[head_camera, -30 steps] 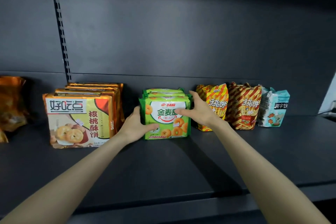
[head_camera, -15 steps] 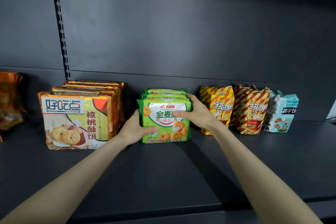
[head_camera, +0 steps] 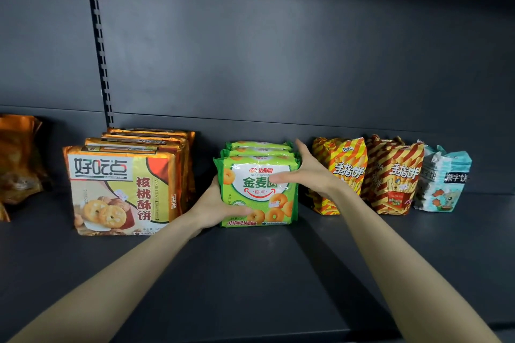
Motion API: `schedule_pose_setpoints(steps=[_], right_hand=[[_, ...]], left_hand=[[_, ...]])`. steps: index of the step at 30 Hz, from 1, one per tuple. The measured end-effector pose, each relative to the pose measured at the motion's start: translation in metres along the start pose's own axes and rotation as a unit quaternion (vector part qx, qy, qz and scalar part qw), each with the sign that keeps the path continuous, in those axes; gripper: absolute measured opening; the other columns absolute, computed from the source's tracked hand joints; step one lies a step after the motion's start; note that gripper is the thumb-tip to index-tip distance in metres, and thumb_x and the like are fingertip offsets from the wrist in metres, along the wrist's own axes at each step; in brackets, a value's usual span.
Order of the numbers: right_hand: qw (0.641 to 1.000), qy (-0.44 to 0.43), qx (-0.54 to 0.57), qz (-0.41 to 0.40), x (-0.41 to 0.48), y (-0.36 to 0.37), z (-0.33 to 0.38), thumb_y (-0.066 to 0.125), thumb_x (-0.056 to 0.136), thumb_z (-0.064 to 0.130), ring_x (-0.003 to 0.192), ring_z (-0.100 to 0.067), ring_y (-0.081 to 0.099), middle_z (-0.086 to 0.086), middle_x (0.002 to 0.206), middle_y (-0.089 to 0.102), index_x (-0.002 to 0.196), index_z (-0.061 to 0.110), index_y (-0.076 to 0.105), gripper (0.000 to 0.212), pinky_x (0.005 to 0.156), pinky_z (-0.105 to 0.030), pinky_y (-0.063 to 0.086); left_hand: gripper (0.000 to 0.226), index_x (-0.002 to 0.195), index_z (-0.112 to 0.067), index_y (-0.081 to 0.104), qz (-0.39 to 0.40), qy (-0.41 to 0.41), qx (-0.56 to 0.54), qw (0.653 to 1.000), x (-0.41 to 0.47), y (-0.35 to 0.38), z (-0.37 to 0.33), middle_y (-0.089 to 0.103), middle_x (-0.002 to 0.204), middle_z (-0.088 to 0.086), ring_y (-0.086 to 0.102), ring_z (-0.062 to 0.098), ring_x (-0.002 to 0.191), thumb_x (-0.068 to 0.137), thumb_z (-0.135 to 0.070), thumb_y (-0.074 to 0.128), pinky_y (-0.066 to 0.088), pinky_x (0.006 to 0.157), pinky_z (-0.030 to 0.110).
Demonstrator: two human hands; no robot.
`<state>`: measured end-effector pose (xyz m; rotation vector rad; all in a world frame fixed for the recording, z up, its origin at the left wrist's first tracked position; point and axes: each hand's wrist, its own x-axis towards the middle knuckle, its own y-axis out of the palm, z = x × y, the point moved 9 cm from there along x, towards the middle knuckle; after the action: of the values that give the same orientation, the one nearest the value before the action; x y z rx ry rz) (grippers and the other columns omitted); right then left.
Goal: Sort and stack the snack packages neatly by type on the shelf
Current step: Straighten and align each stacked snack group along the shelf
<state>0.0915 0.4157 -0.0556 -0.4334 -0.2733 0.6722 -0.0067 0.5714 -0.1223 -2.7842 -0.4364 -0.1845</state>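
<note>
A row of green ring-biscuit packs [head_camera: 257,189] stands upright in the middle of the dark shelf [head_camera: 250,273]. My left hand [head_camera: 214,209] grips the row's left side, thumb across the front pack's lower face. My right hand [head_camera: 306,175] holds the right side, thumb on the front pack and fingers reaching back along the packs behind. Left of it stands a row of orange walnut-cookie packs [head_camera: 122,189]. To the right stand a yellow-striped finger-biscuit bag [head_camera: 342,172], a red-striped one [head_camera: 395,175] and a pale blue bag [head_camera: 443,178].
An orange foil bag [head_camera: 16,159] sits at the far left, partly cut off. A slotted upright rail [head_camera: 97,42] runs up the back panel. The shelf's front edge [head_camera: 250,335] runs below my forearms.
Both hands stay on the green packs. The view has shifted slightly, and the row looks nudged a little to the left.
</note>
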Motion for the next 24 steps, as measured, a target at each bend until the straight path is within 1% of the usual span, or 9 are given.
schedule_pose_setpoints(steps=[2, 5, 9, 14, 16, 19, 20, 22, 24], right_hand=[[1.0, 0.007, -0.007, 0.017, 0.005, -0.001, 0.002, 0.082, 0.07, 0.014, 0.094, -0.003, 0.061, 0.014, 0.108, 0.055, 0.151, 0.023, 0.008, 0.11, 0.072, -0.017, 0.052], [0.999, 0.021, 0.003, 0.04, 0.011, 0.001, 0.0, 0.081, 0.07, 0.011, 0.097, -0.008, 0.063, 0.009, 0.109, 0.06, 0.152, 0.021, 0.011, 0.109, 0.08, -0.024, 0.053], [0.999, 0.024, 0.016, 0.036, 0.014, 0.003, -0.002, 0.081, 0.07, 0.01, 0.094, -0.009, 0.065, 0.007, 0.109, 0.062, 0.151, 0.021, 0.013, 0.107, 0.076, -0.023, 0.055], [0.999, 0.023, 0.02, 0.031, 0.017, 0.006, -0.001, 0.082, 0.068, 0.011, 0.103, -0.017, 0.065, -0.003, 0.125, 0.06, 0.151, 0.021, 0.014, 0.108, 0.092, -0.037, 0.053], [0.999, 0.023, 0.021, 0.03, 0.018, 0.008, -0.001, 0.083, 0.067, 0.012, 0.104, -0.019, 0.065, -0.004, 0.127, 0.059, 0.151, 0.022, 0.015, 0.109, 0.095, -0.04, 0.052], [0.999, 0.023, 0.018, 0.033, 0.019, 0.009, -0.001, 0.084, 0.067, 0.013, 0.105, -0.019, 0.065, -0.004, 0.128, 0.059, 0.151, 0.022, 0.016, 0.108, 0.095, -0.041, 0.051], [0.999, 0.023, 0.016, 0.033, 0.019, 0.009, -0.001, 0.084, 0.067, 0.014, 0.106, -0.02, 0.065, -0.005, 0.128, 0.059, 0.151, 0.022, 0.016, 0.108, 0.096, -0.042, 0.051], [0.999, 0.022, 0.013, 0.032, 0.019, 0.009, 0.0, 0.083, 0.067, 0.014, 0.106, -0.021, 0.064, -0.005, 0.129, 0.058, 0.151, 0.022, 0.016, 0.108, 0.097, -0.043, 0.05], [0.999, 0.022, 0.012, 0.03, 0.018, 0.008, 0.0, 0.083, 0.067, 0.013, 0.107, -0.021, 0.064, -0.005, 0.129, 0.058, 0.151, 0.021, 0.016, 0.107, 0.097, -0.043, 0.05]], left_hand=[[0.096, 0.139, -0.015, 0.03, -0.004, 0.001, -0.008, 1.0, 0.002, 0.0, 0.002, 0.064, 0.12, 0.002, 0.064, 0.013, 0.105, 0.062, -0.003, 0.085, 0.055, 0.083, 0.024], [0.095, 0.139, -0.017, 0.03, -0.004, 0.006, -0.013, 1.0, 0.003, 0.0, 0.003, 0.063, 0.12, 0.002, 0.063, 0.012, 0.106, 0.063, -0.002, 0.084, 0.054, 0.083, 0.023], [0.095, 0.139, -0.018, 0.03, 0.0, 0.008, -0.01, 1.0, 0.005, -0.001, 0.005, 0.064, 0.12, 0.0, 0.064, 0.011, 0.105, 0.063, -0.005, 0.085, 0.055, 0.082, 0.024], [0.098, 0.14, -0.019, 0.028, -0.003, 0.011, -0.006, 1.0, 0.005, -0.004, 0.006, 0.064, 0.12, 0.0, 0.063, 0.013, 0.107, 0.062, -0.007, 0.086, 0.053, 0.092, 0.035], [0.103, 0.14, -0.02, 0.028, -0.002, 0.009, -0.003, 1.0, 0.005, -0.006, 0.008, 0.064, 0.121, -0.001, 0.063, 0.014, 0.108, 0.058, -0.013, 0.089, 0.052, 0.094, 0.038], [0.115, 0.139, -0.021, 0.029, -0.001, 0.006, -0.002, 1.0, 0.003, -0.008, 0.008, 0.064, 0.12, -0.001, 0.064, 0.015, 0.108, 0.044, -0.031, 0.091, 0.052, 0.094, 0.042], [0.116, 0.139, -0.021, 0.029, -0.001, 0.005, -0.002, 1.0, 0.003, -0.008, 0.008, 0.065, 0.12, -0.001, 0.064, 0.015, 0.108, 0.041, -0.034, 0.09, 0.053, 0.094, 0.042], [0.113, 0.14, -0.021, 0.029, -0.001, 0.003, 0.002, 1.0, 0.002, -0.007, 0.008, 0.065, 0.12, 0.0, 0.064, 0.015, 0.108, 0.045, -0.029, 0.091, 0.052, 0.094, 0.042], [0.104, 0.14, -0.02, 0.029, -0.004, 0.003, 0.01, 1.0, 0.003, -0.007, 0.008, 0.064, 0.12, -0.001, 0.063, 0.015, 0.107, 0.056, -0.018, 0.09, 0.052, 0.095, 0.041]])
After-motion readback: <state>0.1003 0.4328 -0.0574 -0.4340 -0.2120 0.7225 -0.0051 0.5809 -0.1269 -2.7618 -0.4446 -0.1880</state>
